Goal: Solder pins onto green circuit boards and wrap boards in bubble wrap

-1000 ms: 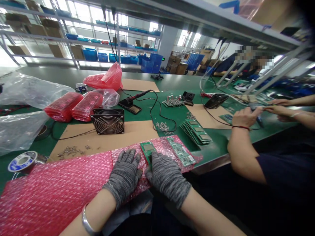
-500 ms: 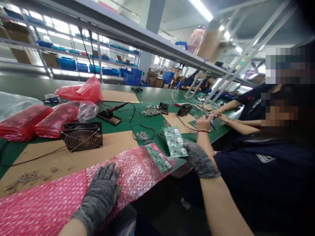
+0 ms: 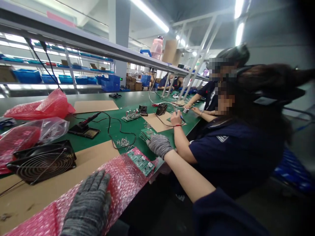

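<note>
Nearest: left hand, gloved, palm down on the bubble wrap, its place on the sheet much as half a second ago; fingers extended, thumb slightly apart, nothing held. Board panel lies on the right-hand end of the wrap, also unmoved; its long axis crosses the sheet, parallel to that end's edge, component side up, one end pointing to the wrap's near edge.

Change observed just beyond that end: half a second ago the right hand held a panel raised; none is raised now, and the hand is down at the stack of boards. In my judgement the work is between pieces, one being released or another taken. Right fingers curl over the stack; whether they grip a board I cannot tell. The stack's far end shows, pointing away from the person; the glove hides the rest.

Farther beyond the wrap, past loose metal parts on the surface, a co-worker's hand is well apart
</note>
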Available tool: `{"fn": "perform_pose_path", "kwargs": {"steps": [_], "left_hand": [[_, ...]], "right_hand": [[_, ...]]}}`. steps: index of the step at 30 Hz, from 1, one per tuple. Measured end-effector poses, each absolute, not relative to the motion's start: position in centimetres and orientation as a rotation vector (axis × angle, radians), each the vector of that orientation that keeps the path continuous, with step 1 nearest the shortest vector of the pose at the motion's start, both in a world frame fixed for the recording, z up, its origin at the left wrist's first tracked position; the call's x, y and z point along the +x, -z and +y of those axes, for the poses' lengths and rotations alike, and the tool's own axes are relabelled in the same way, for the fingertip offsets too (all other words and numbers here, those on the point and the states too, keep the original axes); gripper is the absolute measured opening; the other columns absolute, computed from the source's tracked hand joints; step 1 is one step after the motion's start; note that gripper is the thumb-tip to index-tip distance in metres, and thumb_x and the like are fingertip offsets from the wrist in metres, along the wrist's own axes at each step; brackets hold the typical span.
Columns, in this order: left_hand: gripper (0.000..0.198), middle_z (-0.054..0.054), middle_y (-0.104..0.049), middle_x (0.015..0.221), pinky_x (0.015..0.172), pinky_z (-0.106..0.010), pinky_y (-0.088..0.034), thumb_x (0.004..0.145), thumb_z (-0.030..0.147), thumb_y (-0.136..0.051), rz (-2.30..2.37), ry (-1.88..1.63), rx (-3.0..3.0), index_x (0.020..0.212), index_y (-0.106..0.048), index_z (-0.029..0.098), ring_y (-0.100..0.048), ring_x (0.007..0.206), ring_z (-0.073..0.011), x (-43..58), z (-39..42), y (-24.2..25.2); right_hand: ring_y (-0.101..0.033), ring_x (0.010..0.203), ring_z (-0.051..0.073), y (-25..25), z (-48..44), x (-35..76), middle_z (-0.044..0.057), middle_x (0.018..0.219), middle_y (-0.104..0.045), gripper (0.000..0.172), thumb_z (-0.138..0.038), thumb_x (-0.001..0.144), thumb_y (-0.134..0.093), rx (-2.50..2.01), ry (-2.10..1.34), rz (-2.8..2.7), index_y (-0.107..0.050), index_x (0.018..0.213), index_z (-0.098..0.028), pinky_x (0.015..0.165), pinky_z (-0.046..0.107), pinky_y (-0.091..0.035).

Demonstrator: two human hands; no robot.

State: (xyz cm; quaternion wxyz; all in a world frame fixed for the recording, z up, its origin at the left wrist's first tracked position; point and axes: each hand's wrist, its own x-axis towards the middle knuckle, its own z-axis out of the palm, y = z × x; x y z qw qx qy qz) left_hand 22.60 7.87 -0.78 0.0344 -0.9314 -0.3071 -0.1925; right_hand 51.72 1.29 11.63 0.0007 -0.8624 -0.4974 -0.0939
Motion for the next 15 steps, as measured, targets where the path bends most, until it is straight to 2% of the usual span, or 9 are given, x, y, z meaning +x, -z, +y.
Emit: {"fn": "perform_pose_path", "kwargs": {"steps": [2, 6, 10, 15], "left_hand": [[0.044, -0.01, -0.061, 0.135, 0.11, -0.044, -0.047, 0.088, 0.026, -0.044, -0.851, 0.618, -2.894, 0.126, -0.066, 0.019, -0.06, 0.123, -0.0267, 24.9, 7.2, -0.4], [0.046, -0.015, -0.06, 0.134, 0.108, -0.048, -0.048, 0.087, 0.022, -0.046, -0.847, 0.244, -3.042, 0.129, -0.063, 0.014, -0.059, 0.124, -0.031, 28.7, 5.9, -1.6], [0.051, -0.015, -0.053, 0.141, 0.114, -0.048, -0.04, 0.087, 0.025, -0.048, -0.912, 0.078, -3.105, 0.135, -0.057, 0.011, -0.053, 0.131, -0.0318, 29.4, 5.3, -1.5], [0.052, -0.012, -0.044, 0.15, 0.119, -0.05, -0.03, 0.091, 0.027, -0.044, -0.974, -0.042, -3.162, 0.141, -0.051, 0.014, -0.043, 0.139, -0.0308, 28.7, 5.2, -1.6]], "right_hand": [[-0.061, 0.108, 0.022, -10.9, 1.0, 50.4, 0.01, 0.124, -0.06, 0.039, -0.042, 0.096, -0.056, -2.651, 0.255, -1.599, -0.057, 0.126, -0.016, 0.093, 0.045, -0.052], [-0.062, 0.11, 0.023, -7.5, -0.1, 46.6, 0.008, 0.123, -0.066, 0.048, -0.051, 0.093, -0.052, -2.476, 0.101, -1.794, -0.057, 0.132, -0.023, 0.096, 0.039, -0.05], [-0.057, 0.12, 0.028, -4.1, -1.3, 44.9, 0.013, 0.132, -0.062, 0.06, -0.046, 0.087, -0.058, -2.397, 0.01, -1.863, -0.052, 0.14, -0.02, 0.104, 0.041, -0.044], [-0.053, 0.125, 0.029, -2.4, -1.3, 46.4, 0.016, 0.134, -0.059, 0.055, -0.038, 0.089, -0.054, -2.421, 0.039, -1.805, -0.052, 0.14, -0.017, 0.109, 0.044, -0.037]]}}
